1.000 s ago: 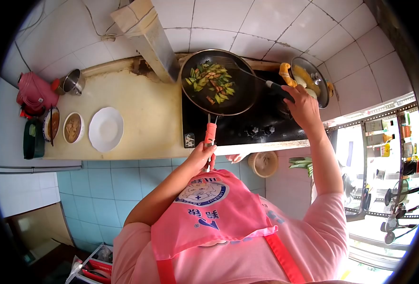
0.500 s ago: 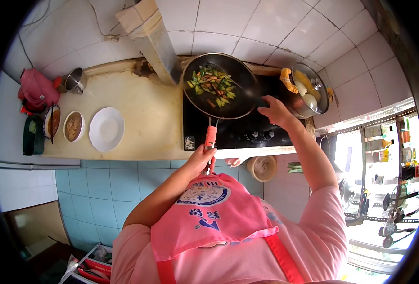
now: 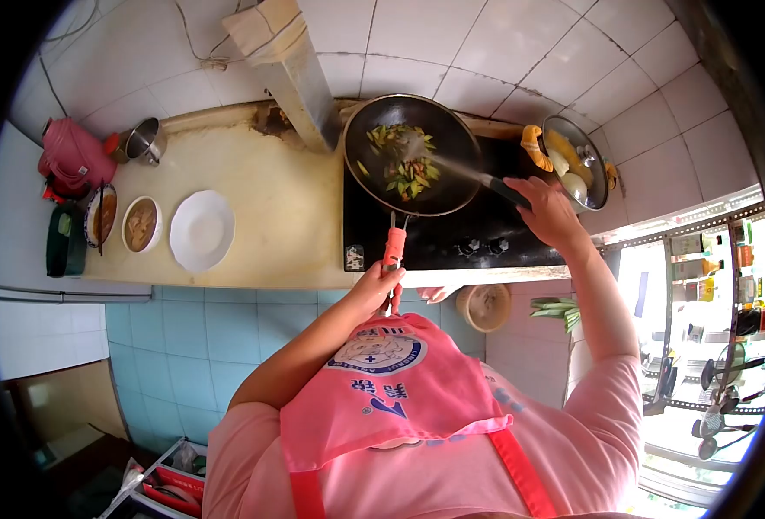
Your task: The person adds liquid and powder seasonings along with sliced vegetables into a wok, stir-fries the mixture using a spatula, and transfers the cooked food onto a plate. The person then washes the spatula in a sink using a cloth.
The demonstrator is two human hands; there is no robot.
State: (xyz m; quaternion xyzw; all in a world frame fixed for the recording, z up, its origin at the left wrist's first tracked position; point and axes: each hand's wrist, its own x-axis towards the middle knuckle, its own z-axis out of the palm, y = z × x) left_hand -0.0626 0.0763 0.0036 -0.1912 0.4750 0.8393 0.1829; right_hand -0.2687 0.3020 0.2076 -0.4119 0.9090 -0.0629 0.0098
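On the far left of the counter (image 3: 270,208), as I look down through the head camera, I find a pink jug (image 3: 78,157) above a dark green container (image 3: 64,246). Beside them are a metal cup (image 3: 144,143) and a patterned bowl (image 3: 101,216) of something brown, with dark chopsticks laid across it. Next come a white bowl (image 3: 142,225) of pale brown pieces and a white plate (image 3: 202,230). Further right, past a slanting metal post (image 3: 291,82), I have my left hand (image 3: 379,287) at the counter's front edge, fingers wrapped around the pinkish-orange pan handle (image 3: 393,248). The black frying pan (image 3: 451,125) is over the black stove (image 3: 434,244); in it lies food (image 3: 412,177), green pieces mixed with reddish-brown ones. A utensil (image 3: 508,192) slants into the pan from the right, its metal end blurred at the food. My right hand (image 3: 548,209) has its fingers closed around the utensil's black handle. Just beyond that hand is a glass-lidded pot (image 3: 583,164) with yellow-orange cloth at its handles. At the far right, cooking tools hang on a bright rack (image 3: 666,303).
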